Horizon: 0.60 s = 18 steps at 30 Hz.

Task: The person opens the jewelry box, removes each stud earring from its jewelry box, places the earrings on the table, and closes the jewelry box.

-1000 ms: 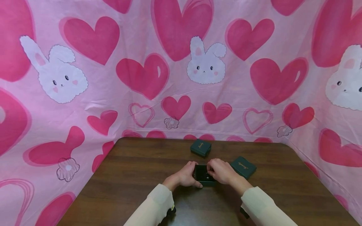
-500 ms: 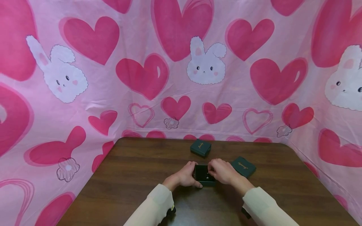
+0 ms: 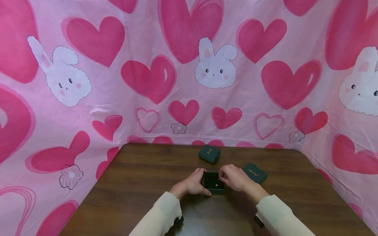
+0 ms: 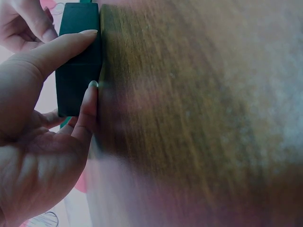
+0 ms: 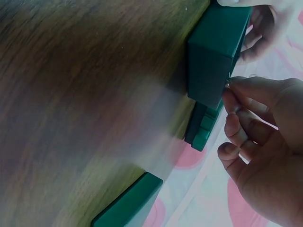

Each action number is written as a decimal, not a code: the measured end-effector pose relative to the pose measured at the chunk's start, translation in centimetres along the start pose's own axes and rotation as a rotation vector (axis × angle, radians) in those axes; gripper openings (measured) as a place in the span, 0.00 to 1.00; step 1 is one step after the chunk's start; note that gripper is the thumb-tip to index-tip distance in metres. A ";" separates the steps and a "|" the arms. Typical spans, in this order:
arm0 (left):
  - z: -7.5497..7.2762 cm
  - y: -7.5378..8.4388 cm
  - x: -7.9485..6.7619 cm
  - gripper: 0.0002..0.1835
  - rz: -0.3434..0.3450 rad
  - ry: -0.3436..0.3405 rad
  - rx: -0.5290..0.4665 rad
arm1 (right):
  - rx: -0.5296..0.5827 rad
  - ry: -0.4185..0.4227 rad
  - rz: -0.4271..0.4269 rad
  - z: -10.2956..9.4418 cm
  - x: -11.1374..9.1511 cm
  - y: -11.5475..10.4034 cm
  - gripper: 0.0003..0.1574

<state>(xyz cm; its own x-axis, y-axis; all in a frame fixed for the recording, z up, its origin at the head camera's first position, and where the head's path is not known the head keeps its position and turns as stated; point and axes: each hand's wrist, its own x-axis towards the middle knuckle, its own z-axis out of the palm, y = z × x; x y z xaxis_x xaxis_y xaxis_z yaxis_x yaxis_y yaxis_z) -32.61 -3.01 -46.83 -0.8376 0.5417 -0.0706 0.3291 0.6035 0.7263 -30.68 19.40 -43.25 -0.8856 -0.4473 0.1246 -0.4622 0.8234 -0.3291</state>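
Note:
A dark green jewelry box [image 3: 215, 191] stands uncovered on the table, with a black insert inside. My left hand [image 3: 193, 183] grips it from the left; in the left wrist view the thumb lies along one side wall [image 4: 78, 90]. A small silvery star-shaped piece [image 3: 216, 185] lies on the insert. Over the box's right edge, my right hand [image 3: 233, 177] pinches a tiny shiny piece of jewelry [image 5: 228, 80] between thumb and forefinger. Its exact kind is too small to tell, and the fingers hide most of it.
A closed green box [image 3: 209, 154] with gold lettering sits farther back. To the right lies a flat green lid [image 3: 255, 173], also gold-lettered, partly behind my right hand. The brown wooden table [image 3: 141, 183] is bordered by pink heart-and-rabbit cloth [image 3: 189, 91].
My right hand has shifted slightly right and up from the insert, with the tiny jewelry piece in its fingertips. The left hand and the box have stayed in place.

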 end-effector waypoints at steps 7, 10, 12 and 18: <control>0.0 -0.1 0.0 0.41 0.000 0.000 0.003 | 0.005 0.000 0.010 -0.2 -0.1 0.4 0.06; 0.0 -0.1 0.0 0.41 0.002 0.000 0.007 | 0.007 -0.004 0.009 -0.3 -0.2 0.5 0.07; 0.0 -0.1 0.0 0.41 0.005 0.001 0.010 | 0.009 -0.007 0.009 -0.3 -0.3 0.6 0.07; 0.1 -0.1 0.1 0.41 0.013 0.004 0.016 | 0.020 -0.022 0.025 -0.5 -0.4 0.8 0.07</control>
<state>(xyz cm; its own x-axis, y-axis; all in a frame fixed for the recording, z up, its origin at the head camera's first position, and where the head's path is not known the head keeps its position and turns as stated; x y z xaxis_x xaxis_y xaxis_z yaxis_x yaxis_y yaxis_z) -32.66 -3.01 -47.00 -0.8349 0.5473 -0.0589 0.3468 0.6061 0.7158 -30.73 20.43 -43.11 -0.8955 -0.4346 0.0960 -0.4391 0.8274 -0.3502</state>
